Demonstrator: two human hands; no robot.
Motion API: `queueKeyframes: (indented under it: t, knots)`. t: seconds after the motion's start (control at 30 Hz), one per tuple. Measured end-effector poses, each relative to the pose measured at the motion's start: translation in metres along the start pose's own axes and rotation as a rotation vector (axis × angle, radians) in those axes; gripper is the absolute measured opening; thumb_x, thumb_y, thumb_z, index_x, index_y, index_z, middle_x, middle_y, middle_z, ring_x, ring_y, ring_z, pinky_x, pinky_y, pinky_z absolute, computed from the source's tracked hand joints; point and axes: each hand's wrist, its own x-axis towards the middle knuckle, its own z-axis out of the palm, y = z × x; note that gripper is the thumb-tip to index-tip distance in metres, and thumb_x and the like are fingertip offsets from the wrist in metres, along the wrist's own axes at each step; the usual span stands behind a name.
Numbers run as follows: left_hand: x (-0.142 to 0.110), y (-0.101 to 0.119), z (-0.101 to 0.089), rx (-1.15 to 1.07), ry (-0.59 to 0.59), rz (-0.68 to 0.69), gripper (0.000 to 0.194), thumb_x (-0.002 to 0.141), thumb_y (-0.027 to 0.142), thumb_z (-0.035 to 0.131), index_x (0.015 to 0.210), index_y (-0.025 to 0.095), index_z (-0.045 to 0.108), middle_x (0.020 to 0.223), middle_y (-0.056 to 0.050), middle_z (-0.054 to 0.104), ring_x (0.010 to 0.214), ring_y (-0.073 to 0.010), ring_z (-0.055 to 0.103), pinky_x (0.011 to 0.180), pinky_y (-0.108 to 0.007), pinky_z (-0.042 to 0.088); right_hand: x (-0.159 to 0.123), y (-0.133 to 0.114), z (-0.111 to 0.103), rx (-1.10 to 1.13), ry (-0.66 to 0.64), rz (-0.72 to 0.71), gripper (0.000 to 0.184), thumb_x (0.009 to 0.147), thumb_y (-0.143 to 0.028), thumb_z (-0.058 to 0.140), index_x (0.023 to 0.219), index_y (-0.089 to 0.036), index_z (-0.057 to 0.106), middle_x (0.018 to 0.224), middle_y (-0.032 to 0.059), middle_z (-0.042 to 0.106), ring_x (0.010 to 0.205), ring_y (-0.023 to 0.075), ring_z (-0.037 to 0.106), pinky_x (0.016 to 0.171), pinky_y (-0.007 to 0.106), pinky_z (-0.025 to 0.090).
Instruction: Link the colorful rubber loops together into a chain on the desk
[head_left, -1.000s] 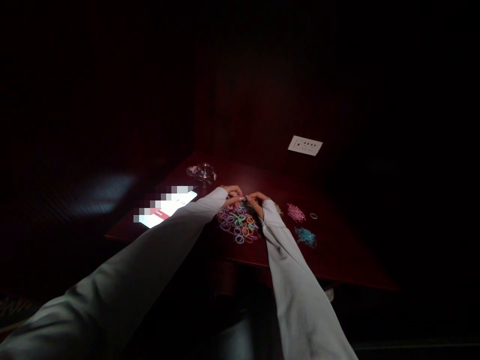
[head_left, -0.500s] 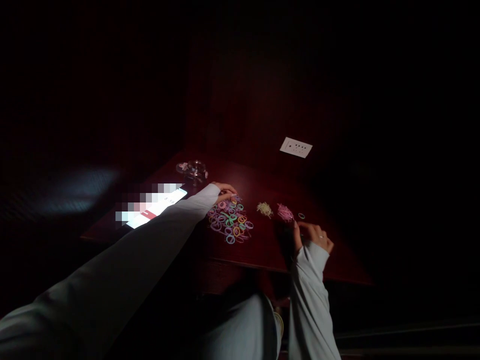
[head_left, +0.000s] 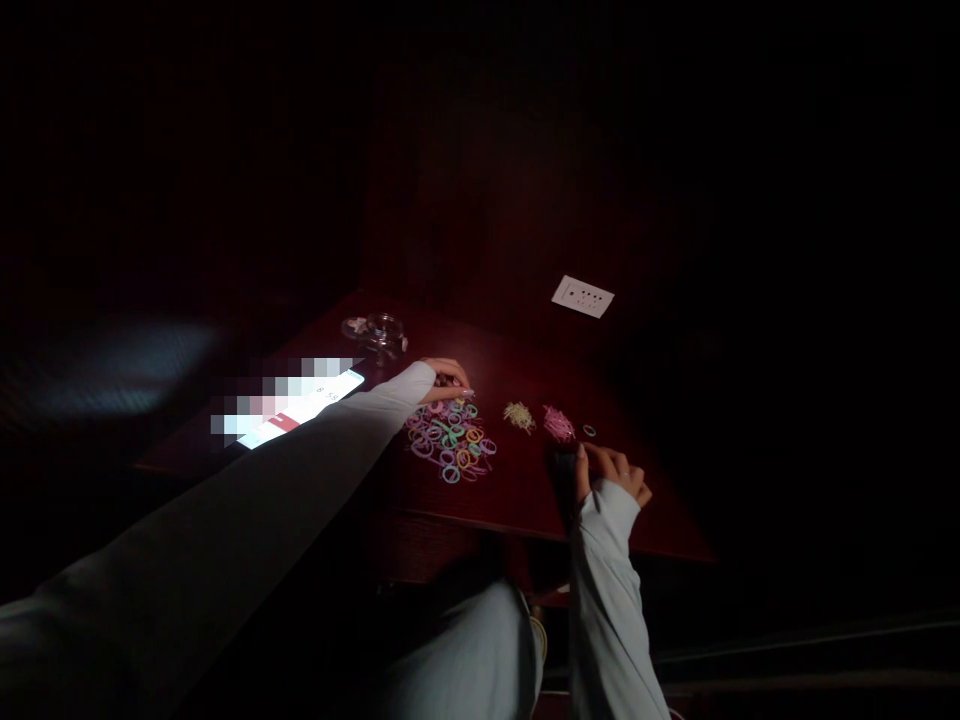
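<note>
Dark reddish wood is surrounding the work, with light falling mainly on a small table (head_left: 517, 508) and most of the room sinking into black. Over the far edge of a mixed heap of colored bands (head_left: 450, 440), the left hand (head_left: 447, 378) is bending its fingers downward, thumb and fingertips lying close to one another; whether they are pinching a band, I cannot tell. Nearer the table's front edge, the right hand (head_left: 613, 472) is curling, its thumb and forefinger drawing near each other just in front of a pink pile (head_left: 558, 423); what lies between those tips is too dark to make out. On one finger it is wearing a thin ring (head_left: 624, 473).

Purple, green, orange and blue loops are overlapping in the heap, which is spreading below the left hand. Between the heap and the pink pile, a pale yellow pile (head_left: 519, 416) is sitting apart from both. One greenish loop (head_left: 589, 431) is lying alone to the right of the pink pile.

Beyond the left forearm, a lit screen (head_left: 330, 397) is glowing, partly blurred into blocks. Behind it, a clear jar (head_left: 384, 335) is standing near the far left corner. Farther off, a white socket plate (head_left: 583, 297) is showing on the wall.
</note>
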Motion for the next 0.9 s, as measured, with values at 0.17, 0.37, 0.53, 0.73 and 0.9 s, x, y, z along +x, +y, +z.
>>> queueKeyframes:
  t: [0.17, 0.37, 0.53, 0.73, 0.9]
  knots:
    - [0.003, 0.005, -0.007, -0.103, 0.040, 0.027, 0.023, 0.084, 0.040, 0.078, 0.083, 0.017, 0.081, 0.104, -0.007, 0.071, 0.088, -0.0158, 0.065, 0.080, -0.029, 0.051, 0.001, -0.079, 0.027, 0.222, -0.131, -0.148, 0.036, 0.102, -0.048, 0.049, 0.105, -0.029, 0.080, 0.107, 0.0064, 0.072, 0.100, 0.0246, 0.052, 0.087, 0.037, 0.029]
    - [-0.005, 0.019, -0.008, -0.181, -0.086, 0.030, 0.027, 0.086, 0.046, 0.076, 0.088, 0.019, 0.082, 0.111, -0.007, 0.071, 0.094, -0.0156, 0.067, 0.083, -0.027, 0.053, -0.013, -0.144, 0.031, 0.421, -0.187, -0.193, 0.036, 0.102, -0.051, 0.051, 0.113, -0.030, 0.078, 0.107, 0.0048, 0.072, 0.099, 0.0226, 0.055, 0.089, 0.037, 0.034]
    - [-0.008, 0.028, -0.007, -0.198, -0.153, -0.030, 0.026, 0.086, 0.044, 0.076, 0.092, 0.020, 0.083, 0.118, -0.007, 0.071, 0.083, -0.0128, 0.066, 0.069, -0.024, 0.051, -0.016, -0.147, 0.024, 0.530, -0.242, -0.118, 0.043, 0.102, -0.056, 0.047, 0.101, -0.028, 0.080, 0.101, 0.0049, 0.073, 0.094, 0.0233, 0.057, 0.089, 0.039, 0.040]
    - [-0.009, 0.030, -0.007, -0.232, -0.195, -0.012, 0.026, 0.088, 0.043, 0.073, 0.092, 0.019, 0.083, 0.119, -0.008, 0.073, 0.084, -0.0138, 0.067, 0.071, -0.024, 0.052, -0.015, -0.147, 0.024, 0.600, -0.250, -0.039, 0.049, 0.104, -0.054, 0.040, 0.090, -0.027, 0.079, 0.095, 0.0051, 0.073, 0.091, 0.0233, 0.057, 0.084, 0.037, 0.042]
    - [-0.008, 0.026, -0.004, -0.213, -0.093, -0.036, 0.031, 0.091, 0.046, 0.066, 0.098, 0.018, 0.080, 0.107, -0.008, 0.076, 0.100, -0.0194, 0.069, 0.085, -0.028, 0.053, -0.017, -0.134, 0.011, 0.456, -0.199, -0.005, 0.045, 0.104, -0.049, 0.042, 0.090, -0.026, 0.079, 0.100, 0.0060, 0.076, 0.099, 0.0259, 0.058, 0.092, 0.041, 0.036]
